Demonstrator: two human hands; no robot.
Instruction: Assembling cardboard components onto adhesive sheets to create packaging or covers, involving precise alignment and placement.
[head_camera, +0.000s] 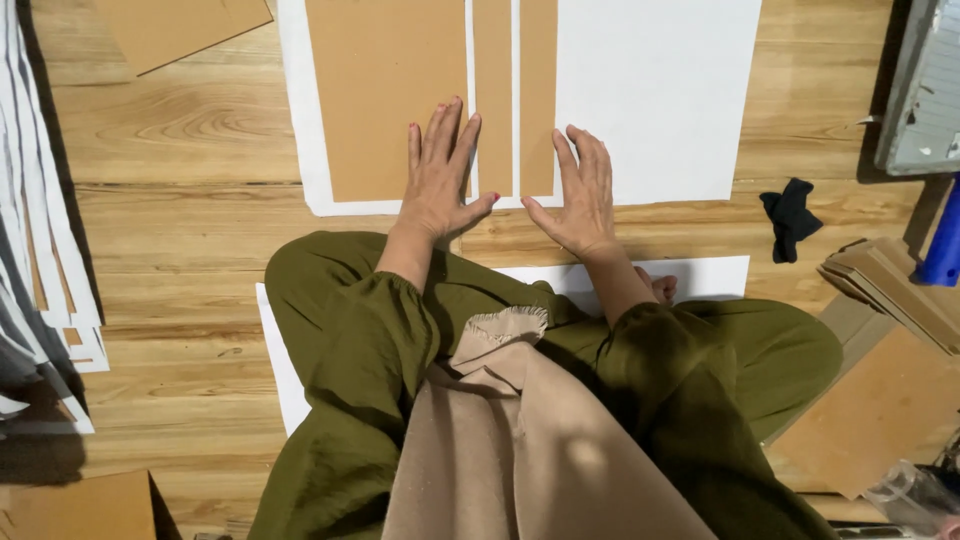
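Narrow brown card strips lie on a white sheet on the wooden floor. My left hand and right hand press flat, fingers spread, grasping nothing. Wide brown panel adjoins at left.

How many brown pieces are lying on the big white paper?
3: a wide brown piece under the left hand, a narrow strip beside it, and another narrow strip by the right hand. All lie on the white paper.
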